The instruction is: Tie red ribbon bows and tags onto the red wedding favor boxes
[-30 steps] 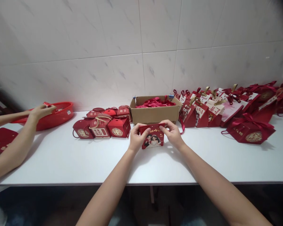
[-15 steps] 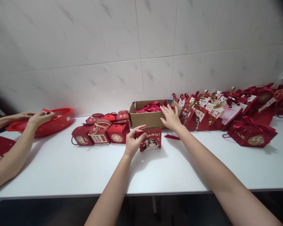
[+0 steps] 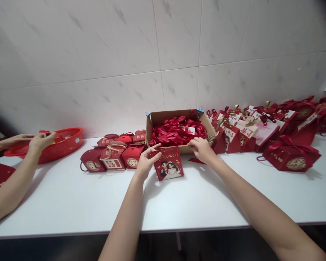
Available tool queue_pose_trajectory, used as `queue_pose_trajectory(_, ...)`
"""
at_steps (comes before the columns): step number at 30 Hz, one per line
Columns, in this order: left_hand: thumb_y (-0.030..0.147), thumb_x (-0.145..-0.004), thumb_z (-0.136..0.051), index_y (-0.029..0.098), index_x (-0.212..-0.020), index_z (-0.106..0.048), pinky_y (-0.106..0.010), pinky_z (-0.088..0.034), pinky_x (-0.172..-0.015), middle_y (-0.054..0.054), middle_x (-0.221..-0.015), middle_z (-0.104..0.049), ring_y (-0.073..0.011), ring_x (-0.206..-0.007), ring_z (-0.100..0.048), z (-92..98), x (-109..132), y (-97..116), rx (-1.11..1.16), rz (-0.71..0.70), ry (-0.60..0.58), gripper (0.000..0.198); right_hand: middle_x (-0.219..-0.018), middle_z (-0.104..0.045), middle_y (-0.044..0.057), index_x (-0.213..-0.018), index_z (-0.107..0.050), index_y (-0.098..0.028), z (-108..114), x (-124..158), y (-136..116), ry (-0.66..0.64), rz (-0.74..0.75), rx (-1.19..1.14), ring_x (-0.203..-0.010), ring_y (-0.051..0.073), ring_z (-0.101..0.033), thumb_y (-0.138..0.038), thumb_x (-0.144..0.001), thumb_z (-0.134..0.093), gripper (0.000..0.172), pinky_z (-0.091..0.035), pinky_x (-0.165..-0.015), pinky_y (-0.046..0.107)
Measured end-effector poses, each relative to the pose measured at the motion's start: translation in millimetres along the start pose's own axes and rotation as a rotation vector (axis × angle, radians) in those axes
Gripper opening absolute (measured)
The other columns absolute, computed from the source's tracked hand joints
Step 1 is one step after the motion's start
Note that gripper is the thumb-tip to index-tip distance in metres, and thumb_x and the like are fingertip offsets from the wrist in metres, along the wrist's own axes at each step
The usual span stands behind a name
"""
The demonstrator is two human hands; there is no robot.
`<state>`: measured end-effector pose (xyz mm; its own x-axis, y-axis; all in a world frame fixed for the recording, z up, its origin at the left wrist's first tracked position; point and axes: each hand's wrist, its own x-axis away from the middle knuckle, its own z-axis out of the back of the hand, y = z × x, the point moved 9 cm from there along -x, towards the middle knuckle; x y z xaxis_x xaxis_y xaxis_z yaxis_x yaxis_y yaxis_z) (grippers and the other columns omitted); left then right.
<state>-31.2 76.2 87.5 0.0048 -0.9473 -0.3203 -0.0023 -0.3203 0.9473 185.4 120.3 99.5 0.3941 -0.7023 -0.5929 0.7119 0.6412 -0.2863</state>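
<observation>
My left hand (image 3: 146, 162) is closed on a red gift box (image 3: 169, 167) printed with a cartoon bride and groom, gripping its upper left side just above the white table. With fingers closed at the front rim of a cardboard box (image 3: 150, 131), my right hand (image 3: 202, 149) holds that edge low. The cardboard box leans towards me and shows a heap of dark red ribbons (image 3: 176, 130) with a small white tag. A flat strip of red ribbon (image 3: 197, 160) lies on the table below my right hand.
Small red gift boxes (image 3: 112, 161) stand left of the cardboard box. Several house-shaped gift boxes (image 3: 232, 137) and a bow-tied hexagonal box (image 3: 292, 156) are at right. Far left, another person's hands (image 3: 42, 140) hold a small red item over a red basin (image 3: 70, 143).
My right hand has come down onto the cardboard box's front rim, and the box has tipped towards me, exposing the ribbons. The red gift box in my left hand has tilted and shifted slightly left.
</observation>
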Motion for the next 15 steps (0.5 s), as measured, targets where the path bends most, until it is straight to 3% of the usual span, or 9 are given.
queue_pose_trajectory(5,0.043,-0.069,-0.070,0.018,-0.084,-0.058,-0.032,-0.050,-0.080,-0.009,-0.125,-0.058,-0.0218,-0.098,-0.061,-1.2,2.0,6.5,-0.156,0.030,-0.005,0.031,-0.090,-0.064,0.007,-0.086,-0.064,-0.019,4.4,3.1,-12.4,0.009,0.038,0.014,-0.085,0.019,-0.055,-0.022,-0.084,-0.051,0.013,-0.039,-0.078,0.029)
queue_pose_trajectory(9,0.046,-0.071,-0.067,0.019,-0.092,-0.059,-0.028,-0.050,-0.072,-0.004,-0.096,-0.067,-0.0186,-0.084,-0.063,-2.1,4.6,7.0,-0.229,0.074,-0.022,0.035,-0.078,-0.065,0.005,-0.072,-0.062,-0.018,8.3,6.0,-16.5,-0.016,-0.010,0.013,-0.073,0.016,-0.057,-0.035,-0.091,-0.041,0.033,-0.037,-0.066,0.025)
queue_pose_trajectory(11,0.047,-0.071,-0.066,0.019,-0.091,-0.058,-0.027,-0.050,-0.072,-0.003,-0.091,-0.066,-0.0181,-0.082,-0.063,-2.2,5.6,7.9,-0.212,0.075,-0.038,0.035,-0.073,-0.065,0.005,-0.069,-0.061,-0.018,8.7,6.4,-12.4,-0.029,-0.086,0.032,-0.066,0.016,-0.057,-0.037,-0.092,-0.037,0.039,-0.034,-0.060,0.025)
queue_pose_trajectory(15,0.046,-0.071,-0.067,0.019,-0.098,-0.058,-0.028,-0.050,-0.074,-0.003,-0.095,-0.066,-0.0191,-0.087,-0.063,-0.6,6.7,8.1,-0.196,0.102,-0.053,0.039,-0.071,-0.066,0.005,-0.093,-0.062,-0.019,7.0,-1.1,-4.6,-0.062,-0.239,0.128,-0.064,0.018,-0.059,-0.038,-0.092,-0.037,0.031,-0.036,-0.058,0.026)
